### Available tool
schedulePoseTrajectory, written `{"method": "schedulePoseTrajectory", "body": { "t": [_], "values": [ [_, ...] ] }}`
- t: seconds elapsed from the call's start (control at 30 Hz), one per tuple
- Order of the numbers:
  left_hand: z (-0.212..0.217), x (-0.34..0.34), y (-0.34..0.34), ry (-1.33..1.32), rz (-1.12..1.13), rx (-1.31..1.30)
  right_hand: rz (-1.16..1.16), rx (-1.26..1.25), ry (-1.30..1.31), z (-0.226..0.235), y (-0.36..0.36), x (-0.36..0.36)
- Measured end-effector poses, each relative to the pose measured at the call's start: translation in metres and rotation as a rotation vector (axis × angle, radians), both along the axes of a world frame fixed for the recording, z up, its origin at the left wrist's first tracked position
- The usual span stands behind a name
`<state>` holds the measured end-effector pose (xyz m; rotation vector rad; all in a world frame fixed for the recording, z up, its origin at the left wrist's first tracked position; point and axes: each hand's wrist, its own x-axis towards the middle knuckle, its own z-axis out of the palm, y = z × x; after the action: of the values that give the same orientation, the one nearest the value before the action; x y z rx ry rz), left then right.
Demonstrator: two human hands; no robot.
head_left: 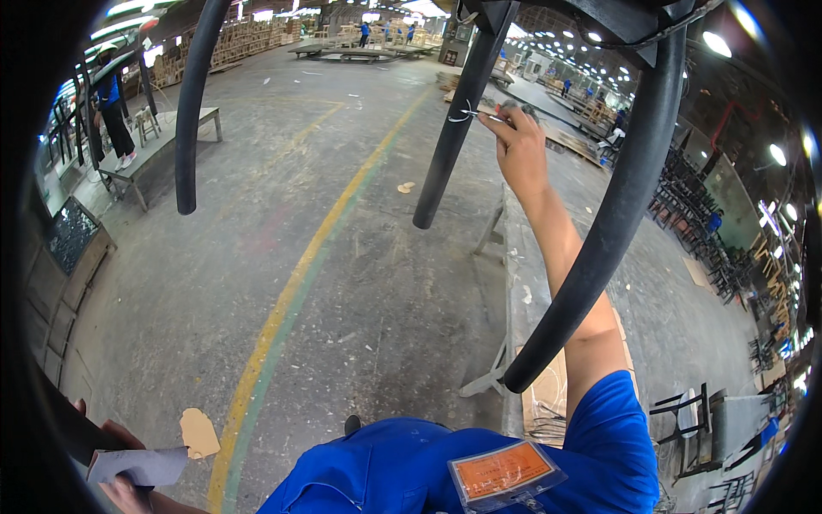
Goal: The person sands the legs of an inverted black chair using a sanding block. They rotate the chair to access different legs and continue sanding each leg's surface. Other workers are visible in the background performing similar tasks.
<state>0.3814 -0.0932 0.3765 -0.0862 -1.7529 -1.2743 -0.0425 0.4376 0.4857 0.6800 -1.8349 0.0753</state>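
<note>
Pinching slim tool [475, 113] in right hand [524, 154], at right edge of black leg [438, 171], gripping grey sheet [141, 464] in left hand [125, 493].

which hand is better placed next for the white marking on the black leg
The right hand, probably: it is beside the white marking, while the left hand is far off, holding a grey pad.

Black frame [591, 240] up off the floor, round legs' free ends pointing down. White scribble [457, 119] around middle leg [440, 169], thin stick [490, 116] beside it. Grey sheet [154, 465], flat, lower left.
</note>
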Motion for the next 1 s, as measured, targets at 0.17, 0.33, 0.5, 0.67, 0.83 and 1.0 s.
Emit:
{"method": "schedulePoseTrajectory", "body": {
  "t": [0.17, 0.33, 0.5, 0.67, 0.83, 1.0],
  "values": [
    [0.005, 0.0, -0.005, -0.068, -0.032, -0.05, -0.006, -0.001, -0.027, -0.004, -0.003, -0.003],
    [0.007, -0.001, -0.004, -0.06, -0.017, -0.043, 0.05, -0.053, -0.061, 0.001, -0.004, -0.01],
    [0.012, -0.003, 0.006, -0.06, -0.01, -0.038, 0.02, -0.043, -0.066, 0.003, -0.004, -0.014],
    [0.015, -0.005, 0.012, -0.046, 0.007, -0.038, 0.049, -0.022, -0.07, 0.0, -0.004, -0.012],
    [0.015, -0.003, -0.003, -0.177, -0.054, -0.043, 0.107, -0.051, -0.136, 0.003, -0.004, -0.017],
    [0.009, -0.002, -0.012, -0.032, 0.059, -0.03, 0.151, -0.049, -0.088, 0.004, -0.006, -0.023]
  ]
}}
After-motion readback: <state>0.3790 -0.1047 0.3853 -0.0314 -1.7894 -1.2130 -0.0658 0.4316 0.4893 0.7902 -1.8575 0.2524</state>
